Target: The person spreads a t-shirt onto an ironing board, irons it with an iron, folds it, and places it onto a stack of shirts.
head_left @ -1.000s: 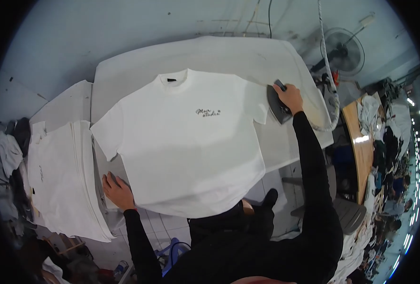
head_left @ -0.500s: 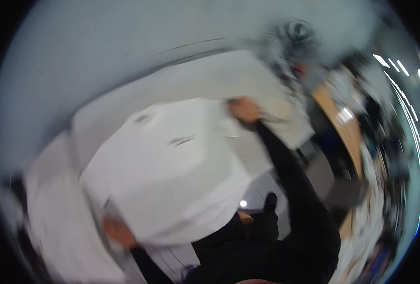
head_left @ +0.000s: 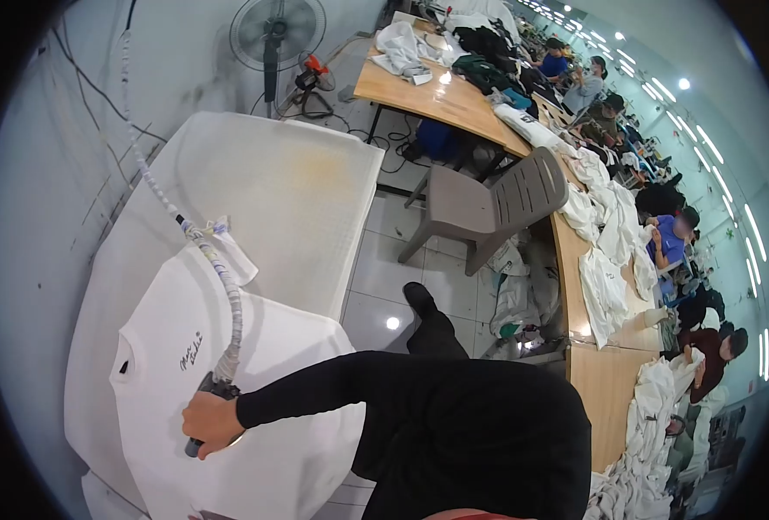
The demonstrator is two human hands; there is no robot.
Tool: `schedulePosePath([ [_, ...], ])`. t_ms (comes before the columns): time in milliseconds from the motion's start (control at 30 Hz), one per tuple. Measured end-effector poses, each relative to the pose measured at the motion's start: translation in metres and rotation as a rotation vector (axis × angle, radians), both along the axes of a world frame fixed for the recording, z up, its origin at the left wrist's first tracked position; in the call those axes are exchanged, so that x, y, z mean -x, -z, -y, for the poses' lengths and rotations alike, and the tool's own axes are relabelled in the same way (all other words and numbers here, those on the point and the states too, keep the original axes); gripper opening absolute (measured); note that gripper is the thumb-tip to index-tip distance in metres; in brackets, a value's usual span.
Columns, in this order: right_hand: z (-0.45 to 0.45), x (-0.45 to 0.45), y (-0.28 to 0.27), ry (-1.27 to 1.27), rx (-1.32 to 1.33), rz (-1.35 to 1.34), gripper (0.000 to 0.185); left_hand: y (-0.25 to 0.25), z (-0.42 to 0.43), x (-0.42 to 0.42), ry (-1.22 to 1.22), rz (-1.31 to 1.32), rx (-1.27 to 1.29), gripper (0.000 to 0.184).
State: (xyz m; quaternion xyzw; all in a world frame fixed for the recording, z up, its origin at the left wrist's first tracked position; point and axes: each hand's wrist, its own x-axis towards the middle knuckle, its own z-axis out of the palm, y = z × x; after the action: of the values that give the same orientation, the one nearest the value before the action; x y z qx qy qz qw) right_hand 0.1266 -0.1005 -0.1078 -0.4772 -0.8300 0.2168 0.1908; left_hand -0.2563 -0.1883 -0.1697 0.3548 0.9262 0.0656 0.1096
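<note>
A white T-shirt [head_left: 289, 338] with small dark script on its chest lies spread on a white padded table [head_left: 228, 152]. My right hand [head_left: 214, 421] is closed around the dark handle of a steam iron [head_left: 220, 386], low over the shirt below the lettering. Most of the iron is hidden under the hand, so contact with the cloth cannot be made out. A cloth-wrapped hose [head_left: 234, 303] runs from the iron up along the wall, crossing the shirt and its far sleeve. My left hand is outside the view.
Beyond the table stand a fan [head_left: 276, 33] and a grey plastic chair [head_left: 462, 204]. Wooden tables [head_left: 445, 95] hold piles of white and dark garments. Several people sit working along the right side. Cables lie on the tiled floor [head_left: 389, 277].
The view has swung toward the right, showing more of the room. My right hand is now over the shirt's chest instead of beyond its edge. My left hand has left the view.
</note>
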Motion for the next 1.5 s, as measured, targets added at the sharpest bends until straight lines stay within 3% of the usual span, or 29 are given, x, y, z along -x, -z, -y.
schedulePosePath([
  [33, -0.009, 0.018, 0.005, -0.022, -0.028, -0.014, 0.059, -0.005, -0.008, 0.006, -0.002, 0.03, 0.043, 0.065],
  [167, -0.056, 0.067, 0.015, 0.119, -0.042, -0.078, 0.055, 0.077, -0.014, 0.075, 0.089, 0.073, -0.181, 0.083],
  [200, -0.074, 0.075, 0.015, 0.145, 0.019, -0.1, 0.053, 0.106, -0.021, 0.088, 0.045, 0.253, -0.403, 0.027],
  [233, -0.088, 0.077, 0.007, 0.226, 0.07, -0.039, 0.046, 0.109, -0.009, 0.079, 0.175, 0.209, -0.62, 0.029],
  [267, -0.097, 0.075, 0.008, 0.175, 0.011, -0.158, 0.041, 0.133, 0.001, 0.086, 0.254, 0.254, -0.807, 0.031],
  [300, -0.11, 0.083, 0.008, 0.242, -0.083, -0.054, 0.04, 0.161, 0.006, 0.097, 0.346, 0.09, -0.686, 0.033],
  [333, -0.118, 0.09, 0.009, 0.22, -0.005, -0.011, 0.044, 0.199, 0.009, 0.096, 0.396, -0.114, -0.897, 0.031],
  [367, -0.122, 0.1, 0.005, 0.197, 0.048, 0.008, 0.048, 0.182, 0.003, 0.063, 0.162, 0.254, -1.123, 0.023],
  [400, -0.12, 0.109, -0.002, 0.185, 0.044, 0.116, 0.048, 0.076, 0.0, 0.016, 0.043, 0.336, -0.737, 0.016],
  [433, -0.111, 0.117, -0.005, 0.139, 0.016, 0.095, 0.053, 0.075, -0.002, 0.009, -0.036, 0.337, -0.891, 0.016],
  [533, -0.109, 0.155, -0.012, -0.011, 0.037, 0.259, 0.072, 0.041, -0.003, -0.009, -0.089, 0.21, -0.927, 0.017],
  [600, -0.115, 0.17, -0.017, -0.009, -0.064, 0.275, 0.071, 0.035, 0.002, -0.019, -0.126, 0.306, -0.977, 0.015],
  [733, -0.145, 0.221, -0.015, 0.083, 0.03, 0.266, 0.066, 0.037, 0.0, -0.022, -0.184, 0.365, -1.042, 0.018],
  [1133, -0.118, 0.296, 0.0, -0.205, -0.061, 0.256, 0.063, 0.031, -0.003, -0.02, -0.3, 0.338, -1.025, 0.021],
  [1233, -0.1, 0.294, 0.001, -0.327, -0.04, 0.211, 0.063, 0.045, -0.002, -0.015, -0.269, 0.238, -1.043, 0.021],
  [1400, -0.119, 0.26, -0.013, -0.209, 0.047, 0.222, 0.062, 0.042, 0.0, -0.016, -0.198, 0.192, -1.015, 0.017],
  [1500, -0.13, 0.202, -0.015, -0.243, -0.036, 0.285, 0.064, 0.039, -0.003, -0.016, -0.197, 0.199, -0.983, 0.016],
])
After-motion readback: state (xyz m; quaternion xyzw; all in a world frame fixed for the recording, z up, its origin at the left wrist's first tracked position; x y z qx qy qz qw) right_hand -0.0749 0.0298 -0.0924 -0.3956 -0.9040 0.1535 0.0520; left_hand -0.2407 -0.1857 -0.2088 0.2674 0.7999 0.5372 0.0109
